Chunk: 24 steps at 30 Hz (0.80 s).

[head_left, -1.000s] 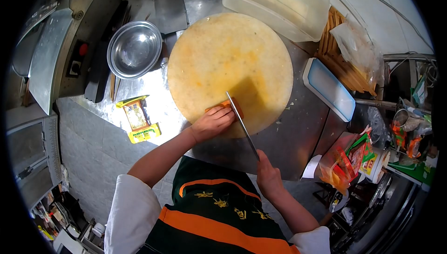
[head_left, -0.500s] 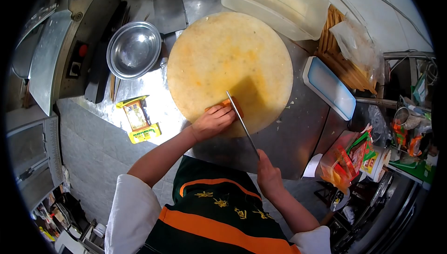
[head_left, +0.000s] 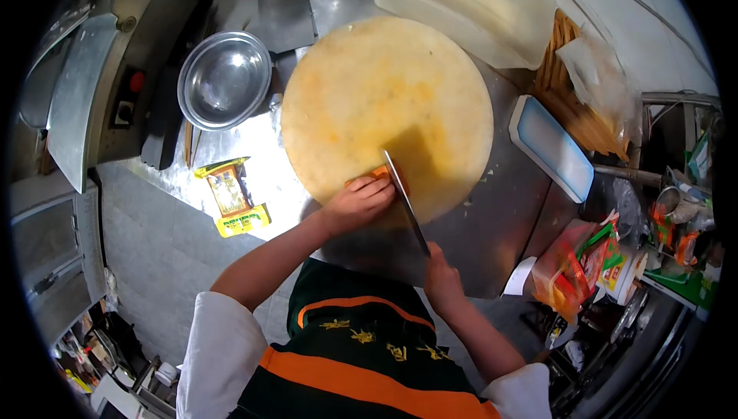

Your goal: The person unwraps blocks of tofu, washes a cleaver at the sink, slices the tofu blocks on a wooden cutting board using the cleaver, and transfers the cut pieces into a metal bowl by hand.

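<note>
A small orange-brown block of food (head_left: 378, 171) lies near the front edge of the round cutting board (head_left: 369, 73). My left hand (head_left: 360, 202) presses on it with bent fingers, partly covering it. In my right hand (head_left: 444, 277) is the handle of a kitchen knife (head_left: 407, 207). The blade stands edge-down across the block, just right of my left fingertips, and its shadow falls on the board. From this angle I cannot tell how deep the edge sits in the block.
Left of the board are a metal bowl (head_left: 224, 81) and a yellow food packet (head_left: 232, 196). A large plastic tub (head_left: 469, 15) stands behind, with a blue-white tray (head_left: 552, 148) to the right. Several bagged goods (head_left: 580, 265) crowd the right side. A metal machine (head_left: 115, 73) stands far left.
The view has shifted slightly, moving the board a little to the right in the picture. The knife blade shows wider and still crosses the block. Both hands keep their grip.
</note>
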Motion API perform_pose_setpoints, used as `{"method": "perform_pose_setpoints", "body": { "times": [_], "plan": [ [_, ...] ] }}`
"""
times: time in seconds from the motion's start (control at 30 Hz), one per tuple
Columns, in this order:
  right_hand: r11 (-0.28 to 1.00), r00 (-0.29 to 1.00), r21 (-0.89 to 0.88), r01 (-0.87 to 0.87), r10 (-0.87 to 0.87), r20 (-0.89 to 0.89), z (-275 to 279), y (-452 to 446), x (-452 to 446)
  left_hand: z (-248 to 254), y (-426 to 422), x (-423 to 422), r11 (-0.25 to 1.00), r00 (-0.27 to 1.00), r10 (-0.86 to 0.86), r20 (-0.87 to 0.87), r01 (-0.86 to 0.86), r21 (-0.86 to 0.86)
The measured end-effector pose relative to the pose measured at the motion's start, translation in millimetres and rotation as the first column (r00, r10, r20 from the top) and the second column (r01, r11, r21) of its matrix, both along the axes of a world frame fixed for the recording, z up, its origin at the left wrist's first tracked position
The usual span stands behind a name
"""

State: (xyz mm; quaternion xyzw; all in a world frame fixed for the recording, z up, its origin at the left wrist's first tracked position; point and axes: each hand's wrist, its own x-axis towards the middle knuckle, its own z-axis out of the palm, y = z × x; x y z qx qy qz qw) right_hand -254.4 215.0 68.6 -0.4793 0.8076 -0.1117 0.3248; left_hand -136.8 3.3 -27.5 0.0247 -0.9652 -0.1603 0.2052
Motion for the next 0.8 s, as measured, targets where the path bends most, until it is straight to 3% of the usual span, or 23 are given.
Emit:
{"method": "perform_pose_setpoints", "body": {
  "times": [0.07,0.17,0.23,0.5,0.8],
  "plan": [
    [1.000,1.000,-0.015,-0.002,0.001,-0.024,-1,-1,2,-2,1,1,1.000,1.000,-0.007,-0.005,0.007,-0.026],
    [0.989,0.987,0.023,0.144,-0.145,0.062,5,-5,-1,1,1,-1,0.999,1.000,-0.017,-0.026,0.016,-0.042],
    [0.984,0.985,-0.074,0.162,-0.157,0.069,10,-6,0,6,-1,3,0.999,1.000,-0.006,-0.027,0.005,-0.036],
    [0.990,0.999,-0.136,0.037,-0.038,-0.002,32,2,13,14,-5,15,0.997,0.999,-0.039,0.011,0.038,0.067],
    [0.985,1.000,-0.173,-0.001,-0.003,-0.025,34,4,16,13,-6,15,0.998,0.998,-0.057,0.032,0.056,0.013]
  ]
}}
